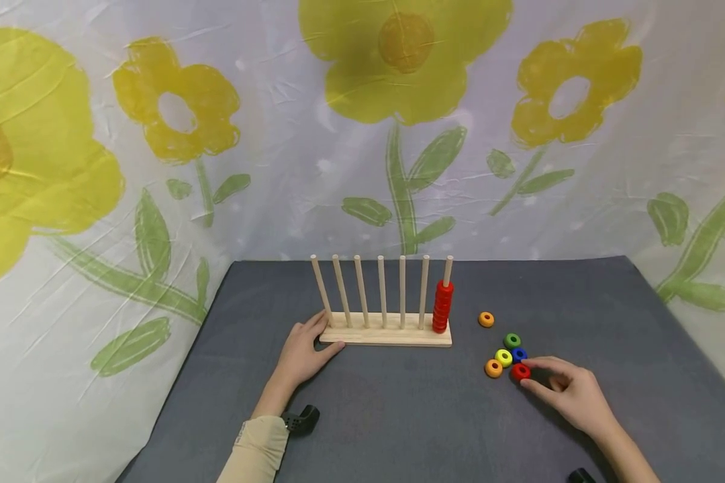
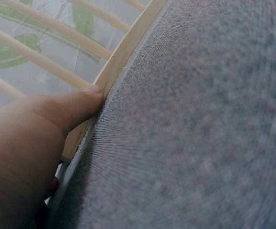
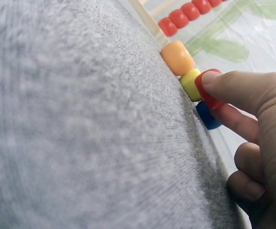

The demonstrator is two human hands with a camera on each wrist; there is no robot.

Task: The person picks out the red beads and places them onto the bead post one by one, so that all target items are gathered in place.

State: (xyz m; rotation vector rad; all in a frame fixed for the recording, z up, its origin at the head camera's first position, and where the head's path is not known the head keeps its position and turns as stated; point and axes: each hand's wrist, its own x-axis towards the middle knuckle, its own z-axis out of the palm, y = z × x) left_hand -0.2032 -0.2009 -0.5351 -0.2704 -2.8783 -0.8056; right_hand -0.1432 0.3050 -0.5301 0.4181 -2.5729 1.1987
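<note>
A wooden peg rack [image 1: 387, 339] with a row of upright dowels stands on the dark table. Several red beads [image 1: 442, 307] are stacked on its rightmost dowel. My left hand [image 1: 305, 349] grips the rack's left end, thumb along the front edge of the base [image 2: 110, 76]; its other fingers are mostly hidden. Between thumb and index finger, my right hand [image 1: 574, 392] pinches a loose red bead [image 3: 209, 90]. Close beside that bead lie a blue bead [image 1: 519, 353], a yellow bead [image 1: 503, 357], an orange bead [image 1: 493, 368] and a green bead [image 1: 512, 341].
Another orange bead [image 1: 486, 319] lies apart, between the rack and the bead group. The grey cloth-covered table [image 1: 399, 416] ends at a flower-printed curtain [image 1: 278, 134] behind the rack. A black wrist device [image 1: 302, 420] is strapped at the left sleeve.
</note>
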